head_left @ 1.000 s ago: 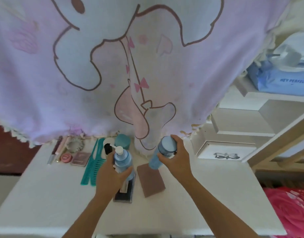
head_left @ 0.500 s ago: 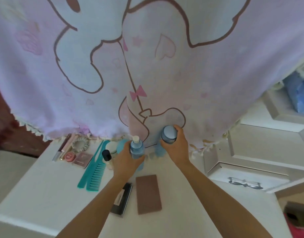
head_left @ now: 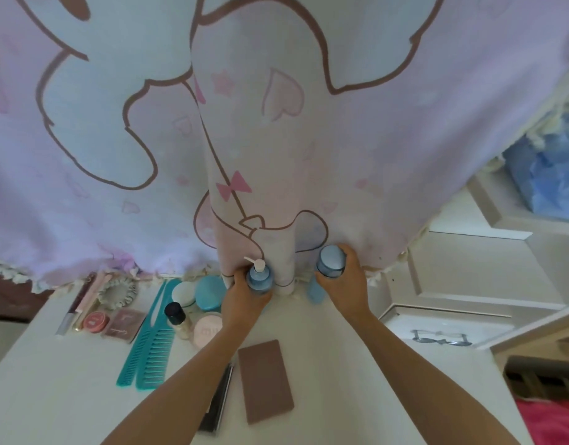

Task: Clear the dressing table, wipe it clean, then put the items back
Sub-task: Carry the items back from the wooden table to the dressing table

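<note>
Lilac cartoon-print curtain [head_left: 341, 139], fringed hem, hanging above and behind the right hand [head_left: 341, 281]. White stepped cabinet [head_left: 479, 261] to that hand's right; bow-shaped handle [head_left: 438, 337] lower right; blue package [head_left: 546, 175] upper right; pink fabric [head_left: 552, 422] far below-right.

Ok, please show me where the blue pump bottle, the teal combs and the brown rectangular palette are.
blue pump bottle [head_left: 259, 277], head view, on its blue shoulder under the white pump.
teal combs [head_left: 151, 346], head view, on the teeth.
brown rectangular palette [head_left: 265, 380], head view, on the middle of its flat lid.
</note>
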Demonstrator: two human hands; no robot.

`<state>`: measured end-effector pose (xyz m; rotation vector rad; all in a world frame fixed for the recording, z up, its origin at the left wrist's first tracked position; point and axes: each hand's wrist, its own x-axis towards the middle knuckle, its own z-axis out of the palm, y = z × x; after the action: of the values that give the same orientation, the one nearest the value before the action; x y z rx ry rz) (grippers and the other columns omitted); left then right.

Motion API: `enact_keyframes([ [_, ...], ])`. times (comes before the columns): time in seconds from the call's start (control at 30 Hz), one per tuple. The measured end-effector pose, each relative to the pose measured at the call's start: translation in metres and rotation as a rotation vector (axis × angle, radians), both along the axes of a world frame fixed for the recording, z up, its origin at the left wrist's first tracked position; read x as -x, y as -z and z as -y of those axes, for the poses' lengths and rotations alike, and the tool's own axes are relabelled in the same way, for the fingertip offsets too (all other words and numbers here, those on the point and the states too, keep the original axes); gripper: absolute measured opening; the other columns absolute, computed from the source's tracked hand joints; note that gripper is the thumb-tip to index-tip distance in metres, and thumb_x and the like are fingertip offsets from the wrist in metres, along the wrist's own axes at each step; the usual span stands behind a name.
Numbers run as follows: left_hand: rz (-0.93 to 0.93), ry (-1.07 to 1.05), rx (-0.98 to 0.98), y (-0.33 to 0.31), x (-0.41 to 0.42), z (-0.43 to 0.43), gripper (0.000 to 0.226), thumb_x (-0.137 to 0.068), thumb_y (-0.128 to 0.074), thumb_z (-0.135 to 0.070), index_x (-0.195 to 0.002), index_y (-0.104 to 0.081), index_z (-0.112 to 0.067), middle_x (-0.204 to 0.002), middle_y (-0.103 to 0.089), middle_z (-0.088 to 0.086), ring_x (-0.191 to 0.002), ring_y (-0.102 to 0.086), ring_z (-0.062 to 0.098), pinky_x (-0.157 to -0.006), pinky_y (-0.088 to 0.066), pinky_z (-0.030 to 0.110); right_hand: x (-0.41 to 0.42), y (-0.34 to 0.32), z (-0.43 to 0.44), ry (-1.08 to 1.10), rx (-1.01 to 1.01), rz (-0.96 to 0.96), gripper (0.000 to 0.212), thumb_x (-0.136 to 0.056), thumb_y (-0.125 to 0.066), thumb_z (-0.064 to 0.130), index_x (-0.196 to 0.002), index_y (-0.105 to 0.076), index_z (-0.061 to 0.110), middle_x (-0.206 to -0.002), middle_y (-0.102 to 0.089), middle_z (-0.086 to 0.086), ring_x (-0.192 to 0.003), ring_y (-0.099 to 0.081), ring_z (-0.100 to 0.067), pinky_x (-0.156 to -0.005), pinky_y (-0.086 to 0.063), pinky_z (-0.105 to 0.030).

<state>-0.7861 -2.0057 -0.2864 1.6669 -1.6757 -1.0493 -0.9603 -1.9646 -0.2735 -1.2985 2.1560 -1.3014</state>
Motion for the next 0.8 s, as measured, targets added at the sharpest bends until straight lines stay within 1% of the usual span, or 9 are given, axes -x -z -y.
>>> enact_keyframes([
  [0.17, -0.003, 0.020, 0.023, 0.007, 0.004, 0.000, 0.057, -0.073, -0.073, -0.019, -0.121, -0.044, -0.005, -0.111, -0.062, 0.019, -0.099, -0.057, 0.039, -0.078, -0.044, 0.038, -0.006, 0.004, -0.009, -0.009, -0.017, -0.016, 0.068, -0.068, -0.079, 0.014, -0.126, -0.043, 0.005, -0.122, -0.054, -0.010, -0.110, -0.051, -0.023, -0.085, -0.035, -0.016],
  [0.37, -0.043, 0.044, 0.043, 0.011, 0.004, 0.000, 0.061, -0.071, -0.075, -0.016, -0.122, -0.045, -0.004, -0.116, -0.060, 0.018, -0.105, -0.055, 0.037, -0.083, -0.044, 0.038, -0.017, 0.012, -0.013, -0.016, -0.015, 0.022, 0.068, -0.068, -0.079, 0.012, -0.125, -0.043, 0.005, -0.123, -0.053, -0.011, -0.111, -0.050, -0.024, -0.087, -0.037, -0.020],
  [0.6, -0.039, 0.050, 0.064, 0.013, 0.002, -0.003, 0.065, -0.070, -0.076, -0.014, -0.126, -0.043, -0.006, -0.122, -0.056, 0.017, -0.109, -0.053, 0.034, -0.088, -0.043, 0.038, -0.031, 0.021, -0.015, -0.095, -0.051, 0.013, 0.067, -0.071, -0.076, 0.010, -0.127, -0.041, 0.005, -0.124, -0.050, -0.013, -0.114, -0.046, -0.024, -0.088, -0.031, -0.015],
  [0.7, -0.012, 0.063, 0.094, 0.013, -0.001, -0.009, 0.064, -0.072, -0.074, -0.016, -0.128, -0.043, -0.008, -0.123, -0.054, 0.014, -0.109, -0.052, 0.032, -0.087, -0.043, 0.037, -0.033, 0.020, -0.014, -0.125, -0.079, 0.011, 0.069, -0.074, -0.074, 0.012, -0.131, -0.037, 0.006, -0.127, -0.046, -0.014, -0.116, -0.044, -0.024, -0.089, -0.032, -0.016],
  [0.8, 0.017, 0.054, 0.078, 0.012, -0.006, -0.016, 0.058, -0.074, -0.072, -0.022, -0.124, -0.045, -0.009, -0.120, -0.055, 0.012, -0.105, -0.054, 0.030, -0.085, -0.045, 0.038, -0.031, 0.018, -0.013, -0.178, -0.126, 0.017, 0.073, -0.077, -0.072, 0.013, -0.136, -0.029, 0.010, -0.131, -0.042, -0.014, -0.119, -0.042, -0.025, -0.090, -0.032, -0.018],
])
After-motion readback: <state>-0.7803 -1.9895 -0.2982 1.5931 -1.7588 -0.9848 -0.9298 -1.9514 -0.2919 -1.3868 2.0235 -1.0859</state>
